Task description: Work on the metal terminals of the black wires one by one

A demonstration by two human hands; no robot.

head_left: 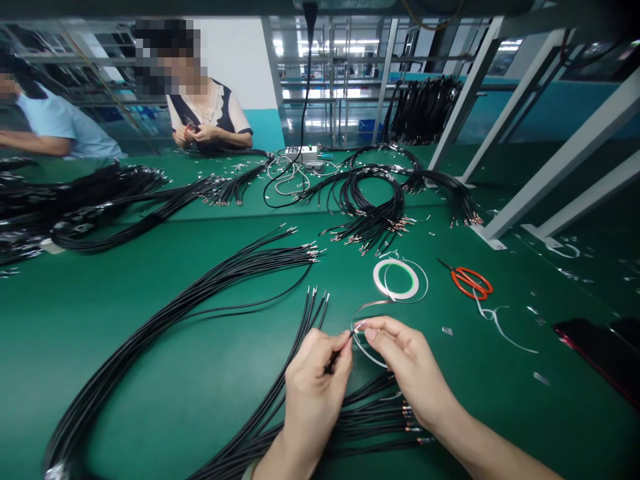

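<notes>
Pinched between thumb and fingers of my left hand (316, 383) is the end of a black cable (355, 332). My right hand (407, 360) closes its thumb and forefinger at the pale tip of that same cable. A thin strip of tape (371, 305) curls around the fingertips; whether the fingers also grip it, I cannot tell. Under both hands lies a bundle of black cables (370, 427) with bare copper ends to the right. A few loose cable ends (316, 303) stick out beyond my left hand.
A roll of narrow white tape (396, 279) and orange-handled scissors (471, 283) lie ahead on the green table (240, 360). A long cable bundle (165, 320) curves along the left. Coiled cables (373, 200) and metal posts (560, 167) stand farther back. Two people (210, 120) sit opposite.
</notes>
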